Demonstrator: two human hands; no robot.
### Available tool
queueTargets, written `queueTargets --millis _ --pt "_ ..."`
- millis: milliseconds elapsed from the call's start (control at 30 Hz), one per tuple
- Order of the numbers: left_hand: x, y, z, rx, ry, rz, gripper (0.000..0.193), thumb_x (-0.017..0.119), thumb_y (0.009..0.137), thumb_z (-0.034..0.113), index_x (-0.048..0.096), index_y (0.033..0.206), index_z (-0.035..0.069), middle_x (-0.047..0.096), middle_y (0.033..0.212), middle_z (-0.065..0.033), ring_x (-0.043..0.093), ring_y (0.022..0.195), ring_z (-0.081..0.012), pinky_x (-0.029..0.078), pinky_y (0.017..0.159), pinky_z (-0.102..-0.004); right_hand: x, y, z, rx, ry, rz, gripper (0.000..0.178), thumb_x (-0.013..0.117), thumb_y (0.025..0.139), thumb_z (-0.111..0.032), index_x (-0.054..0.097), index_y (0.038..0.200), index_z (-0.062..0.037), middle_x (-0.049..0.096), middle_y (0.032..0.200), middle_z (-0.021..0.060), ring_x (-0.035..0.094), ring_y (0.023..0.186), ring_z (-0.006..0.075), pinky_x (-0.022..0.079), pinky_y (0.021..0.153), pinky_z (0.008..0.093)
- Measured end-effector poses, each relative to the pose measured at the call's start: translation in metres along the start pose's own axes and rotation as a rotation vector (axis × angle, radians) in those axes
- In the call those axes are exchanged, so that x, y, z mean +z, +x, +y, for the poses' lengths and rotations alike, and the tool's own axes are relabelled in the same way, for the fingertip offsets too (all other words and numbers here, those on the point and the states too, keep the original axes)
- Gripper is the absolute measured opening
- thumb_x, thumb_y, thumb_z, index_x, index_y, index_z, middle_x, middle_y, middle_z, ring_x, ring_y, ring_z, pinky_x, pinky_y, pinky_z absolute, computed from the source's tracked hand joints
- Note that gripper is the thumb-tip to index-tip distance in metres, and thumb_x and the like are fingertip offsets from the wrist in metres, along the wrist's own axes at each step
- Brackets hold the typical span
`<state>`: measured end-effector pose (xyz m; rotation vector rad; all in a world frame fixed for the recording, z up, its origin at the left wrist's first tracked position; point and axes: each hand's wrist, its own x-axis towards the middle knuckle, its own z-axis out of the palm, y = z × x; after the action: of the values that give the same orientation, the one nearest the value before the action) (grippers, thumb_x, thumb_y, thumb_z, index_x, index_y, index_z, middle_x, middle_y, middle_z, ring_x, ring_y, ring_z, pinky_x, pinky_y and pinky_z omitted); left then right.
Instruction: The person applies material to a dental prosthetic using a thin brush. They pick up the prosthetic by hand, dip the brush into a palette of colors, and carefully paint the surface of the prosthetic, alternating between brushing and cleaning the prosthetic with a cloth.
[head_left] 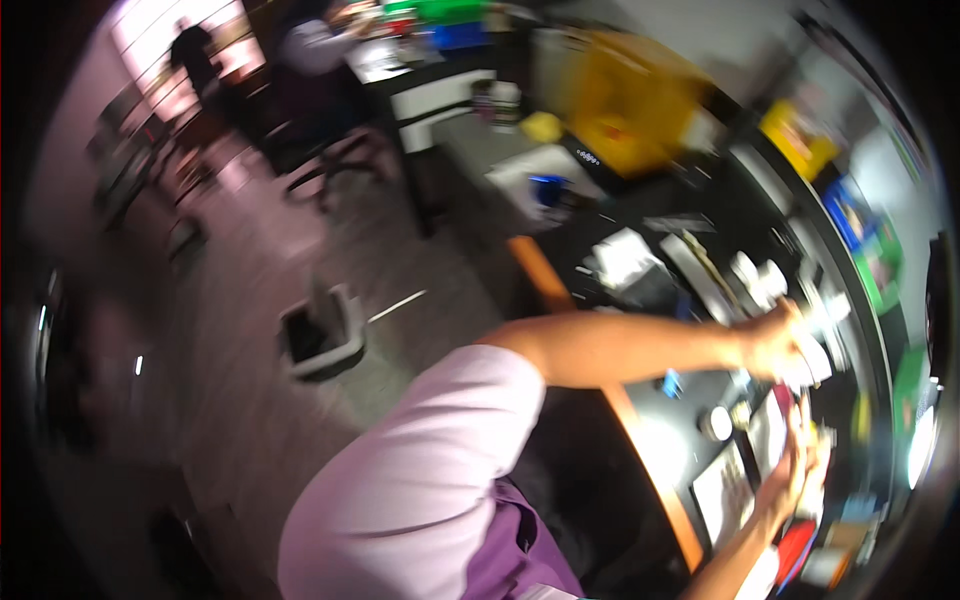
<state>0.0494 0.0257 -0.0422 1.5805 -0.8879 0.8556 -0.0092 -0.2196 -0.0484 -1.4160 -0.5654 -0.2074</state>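
Observation:
The picture is tilted and motion-blurred. My left arm, in a short pink sleeve, stretches across a dark desk (640,300) with a wooden edge. My left hand (775,340) is closed around a small white object (812,362); its kind is too blurred to tell. Below it my right hand (795,465) comes in from the lower edge, its fingers lying along a white card (768,432) with something red (783,396) at its tip. Whether the right hand grips the card is unclear. The two hands are close together, a hand's width apart.
On the desk lie white papers (622,255), a framed white sheet (722,492), a small round white thing (718,423) and coloured boxes (800,135). A yellow bin (630,105) stands behind. On the floor sits a white-rimmed bin (320,340); an office chair (330,160) and two people (195,50) are farther back.

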Motion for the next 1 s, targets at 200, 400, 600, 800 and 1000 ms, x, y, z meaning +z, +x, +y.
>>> queueTargets --millis 200,400,600,800,1000 --pt "-0.038 -0.004 0.037 -0.185 0.005 -0.040 0.022 0.082 0.087 0.006 0.082 0.109 0.006 0.080 0.093 -0.0083 0.074 0.077 -0.0128 0.059 0.068 -0.0257 0.045 -0.003 -0.022 -0.019 0.057 0.057 0.034 0.081 0.085 0.007 0.051 0.077 -0.0054 0.069 0.089 0.0123 0.064 0.128 0.0421 0.050 0.111 0.0555" --pt "-0.027 0.002 0.050 -0.185 0.194 -0.062 0.015 0.084 0.084 0.001 0.083 0.099 0.001 0.081 0.102 -0.0143 0.077 0.095 -0.0212 0.061 0.086 -0.0322 0.037 -0.006 -0.033 -0.097 -0.044 0.103 0.044 0.080 0.085 0.009 0.042 0.073 -0.0112 0.069 0.081 0.0088 0.069 0.113 0.0310 0.048 0.114 0.0537" --pt "-0.033 -0.005 0.048 -0.187 0.156 -0.142 0.013 0.083 0.085 -0.001 0.082 0.098 -0.001 0.079 0.099 -0.0127 0.074 0.093 -0.0186 0.057 0.085 -0.0306 0.042 -0.007 -0.032 -0.077 -0.004 0.086 0.045 0.080 0.087 0.005 0.042 0.072 -0.0123 0.076 0.082 0.0122 0.074 0.087 0.0156 0.047 0.116 0.0489" --pt "-0.038 -0.006 0.042 -0.166 0.089 -0.184 0.015 0.083 0.085 -0.006 0.081 0.100 -0.004 0.077 0.102 -0.0132 0.071 0.093 -0.0169 0.055 0.084 -0.0294 0.046 -0.005 -0.032 -0.085 0.085 0.063 0.045 0.081 0.087 0.004 0.041 0.072 -0.0120 0.073 0.075 0.0085 0.073 0.097 0.0208 0.049 0.114 0.0504" --pt "-0.030 -0.007 0.041 -0.175 0.033 -0.145 0.011 0.085 0.082 -0.005 0.081 0.092 -0.003 0.079 0.093 -0.0122 0.072 0.085 -0.0183 0.055 0.082 -0.0315 0.037 -0.004 -0.023 -0.088 0.096 0.032 0.041 0.079 0.089 0.002 0.044 0.073 -0.0111 0.076 0.079 0.0123 0.073 0.112 0.0262 0.052 0.109 0.0439"
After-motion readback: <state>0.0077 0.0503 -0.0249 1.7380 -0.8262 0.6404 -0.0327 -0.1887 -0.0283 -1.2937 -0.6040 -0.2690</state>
